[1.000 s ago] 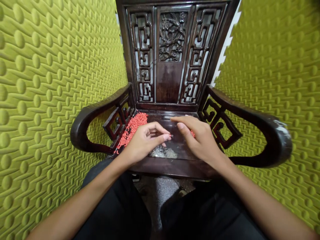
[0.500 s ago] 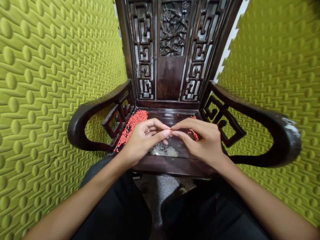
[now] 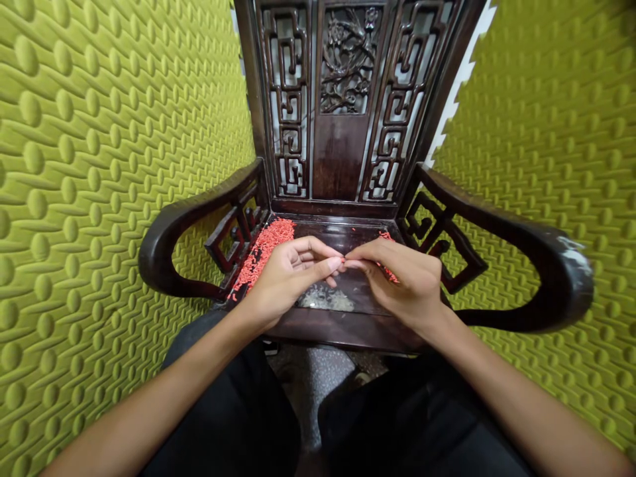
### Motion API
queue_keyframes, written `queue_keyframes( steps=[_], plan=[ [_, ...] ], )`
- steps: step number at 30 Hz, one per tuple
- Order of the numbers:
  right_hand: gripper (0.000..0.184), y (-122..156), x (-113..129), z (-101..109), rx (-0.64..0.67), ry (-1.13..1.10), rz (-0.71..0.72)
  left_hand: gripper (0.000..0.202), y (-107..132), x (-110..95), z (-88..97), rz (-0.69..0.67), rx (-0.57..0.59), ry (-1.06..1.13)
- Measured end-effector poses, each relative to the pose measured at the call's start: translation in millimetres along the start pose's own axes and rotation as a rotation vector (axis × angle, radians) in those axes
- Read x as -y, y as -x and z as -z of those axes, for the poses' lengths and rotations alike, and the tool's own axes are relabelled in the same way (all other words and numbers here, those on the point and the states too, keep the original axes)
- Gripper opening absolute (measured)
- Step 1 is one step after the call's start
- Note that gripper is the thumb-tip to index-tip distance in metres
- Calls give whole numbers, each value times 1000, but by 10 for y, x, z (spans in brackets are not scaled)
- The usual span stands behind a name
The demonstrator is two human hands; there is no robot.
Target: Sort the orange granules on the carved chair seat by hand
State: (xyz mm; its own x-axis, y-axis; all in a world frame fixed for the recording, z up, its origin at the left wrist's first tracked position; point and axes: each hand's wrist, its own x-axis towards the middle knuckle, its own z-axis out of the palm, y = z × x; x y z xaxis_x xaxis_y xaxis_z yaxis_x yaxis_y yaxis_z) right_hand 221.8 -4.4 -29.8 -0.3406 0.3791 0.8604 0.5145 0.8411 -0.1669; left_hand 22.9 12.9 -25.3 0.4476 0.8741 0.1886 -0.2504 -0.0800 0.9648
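Over the chair seat (image 3: 338,232) my left hand (image 3: 288,278) pinches a tiny red piece (image 3: 342,260) between thumb and forefinger, its other fingers loosely curled. From the other side, the thumb and forefinger of my right hand (image 3: 405,275) close on the same piece, so both sets of fingertips meet. Most of the piece is covered, and its kind is too small to make out. Left of my left hand lies a large heap of small red pieces (image 3: 271,242). A smaller group of red pieces (image 3: 390,273) shows partly behind my right hand.
Whitish, semi-clear bits (image 3: 325,299) lie on the seat near its front edge. Dark wooden armrests (image 3: 163,232) curve along both sides, and a carved backrest (image 3: 338,152) rises behind. Yellow-green padded walls (image 3: 99,165) stand close on left and right.
My right thumb and forefinger have bent and drawn closer together at the red piece. My left hand keeps nearly the same pose. The view has shifted slightly.
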Motion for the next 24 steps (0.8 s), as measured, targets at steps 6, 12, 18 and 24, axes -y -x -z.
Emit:
queue_keyframes(
  steps=[6,12,18,24],
  plan=[
    [19,30,7,-4,38,66,3,15,2,-4,-14,-13,-29,-69],
    [19,38,16,-6,50,95,-14,14,3,25,-25,-13,-45,-78],
    [20,23,57,-13,60,97,-64,17,12,73,-33,18,-67,-50],
    [15,4,80,-1,74,38,-133,21,7,63,-24,33,-67,-67]
  ],
)
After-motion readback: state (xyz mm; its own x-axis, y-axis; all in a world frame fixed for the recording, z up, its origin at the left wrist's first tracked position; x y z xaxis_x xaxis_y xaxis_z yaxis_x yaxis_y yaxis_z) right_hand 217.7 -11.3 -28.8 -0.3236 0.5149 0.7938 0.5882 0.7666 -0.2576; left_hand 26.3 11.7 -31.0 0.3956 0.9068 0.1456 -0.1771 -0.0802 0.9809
